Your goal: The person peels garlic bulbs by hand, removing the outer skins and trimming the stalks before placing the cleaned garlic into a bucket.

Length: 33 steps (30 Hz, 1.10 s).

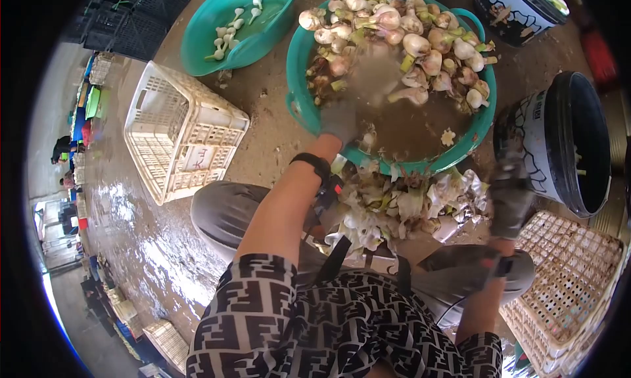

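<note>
A big green tub (pixel 296 69) holds muddy water and a heap of garlic bulbs (pixel 416 45). My left hand (pixel 338 120), in a grey glove, reaches over the tub's near left rim; motion blurs its fingers. Just past it is a pale blurred shape I cannot make out. My right hand (pixel 511 197), in a dark glove, is at the right, beside the black and white bucket (pixel 542 145), its fingers smeared by motion. Peeled garlic skins and leaves (pixel 401 204) lie in a pile between my legs and the tub.
A smaller green basin (pixel 194 46) with several cleaned bulbs stands at the upper left. White crates stand at the left (pixel 197 145) and lower right (pixel 572 266). Another bucket (pixel 516 13) is at the upper right, and black crates (pixel 131 17) at the upper left. People are in the far left background.
</note>
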{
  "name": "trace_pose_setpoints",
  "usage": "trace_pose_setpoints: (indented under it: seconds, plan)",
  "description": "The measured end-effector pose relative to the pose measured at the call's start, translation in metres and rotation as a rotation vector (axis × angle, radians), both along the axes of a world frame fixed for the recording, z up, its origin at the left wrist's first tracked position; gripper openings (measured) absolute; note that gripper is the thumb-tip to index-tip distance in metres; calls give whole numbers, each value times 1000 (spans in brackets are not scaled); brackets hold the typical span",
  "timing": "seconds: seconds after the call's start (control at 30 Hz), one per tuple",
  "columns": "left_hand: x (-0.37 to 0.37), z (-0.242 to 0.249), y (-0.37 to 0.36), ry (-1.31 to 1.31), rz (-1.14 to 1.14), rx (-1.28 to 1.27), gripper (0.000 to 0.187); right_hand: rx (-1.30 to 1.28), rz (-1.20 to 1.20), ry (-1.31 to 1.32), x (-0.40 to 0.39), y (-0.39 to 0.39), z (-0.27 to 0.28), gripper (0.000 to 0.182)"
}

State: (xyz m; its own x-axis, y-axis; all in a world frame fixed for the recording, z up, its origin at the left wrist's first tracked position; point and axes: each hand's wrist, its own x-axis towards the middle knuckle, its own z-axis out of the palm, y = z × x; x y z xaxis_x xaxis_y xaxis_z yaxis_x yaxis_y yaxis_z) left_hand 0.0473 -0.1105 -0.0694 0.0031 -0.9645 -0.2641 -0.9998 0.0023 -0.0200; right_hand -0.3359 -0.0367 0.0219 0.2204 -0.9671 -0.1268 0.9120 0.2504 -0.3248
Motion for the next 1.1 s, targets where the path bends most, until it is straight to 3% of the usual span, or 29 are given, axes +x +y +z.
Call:
trace_pose_setpoints:
  seconds: [0.1, 0.17, 0.23, 0.33, 0.4, 0.5, 0.57, 0.7, 0.8, 0.97, 1.0, 1.1]
  plan:
    - [-15, 12, -6, -62, -97, 226, 65, 106, 124, 224, 58, 21, -13, 47]
    - [-18, 32, 3, 249, -38, 297, 70, 152, 203, 500, 78, 32, -23, 42]
    - [-22, 45, 13, 520, -33, 274, 77, -29, 314, 1046, 99, 38, -9, 38]
    - [-35, 73, 44, 793, -111, 194, 87, 131, 269, 699, 115, 35, -42, 35]
    - [-51, 108, 60, 879, -173, 241, 92, -265, 303, 1213, 118, 26, -55, 30]
    - [-67, 112, 77, 909, -409, 92, 94, -222, 217, 1152, 134, 31, -41, 12]
    - [-72, 119, 84, 989, -411, 61, 92, 77, 301, 892, 138, 32, -12, 16]
    - [-72, 104, 96, 1013, -441, -123, 86, 123, 204, 914, 129, 39, -13, 22]
    - [-74, 98, 107, 1090, -381, 2, 78, 114, 223, 914, 125, 44, -13, 22]
    - [-73, 94, 114, 1137, -258, -69, 71, 215, 232, 787, 132, 50, 8, 16]
    - [-73, 94, 114, 1154, -224, -72, 70, 80, 197, 894, 130, 50, 1, 13]
    - [-66, 87, 112, 1416, 74, 308, 54, -106, 181, 1025, 127, 51, -13, 8]
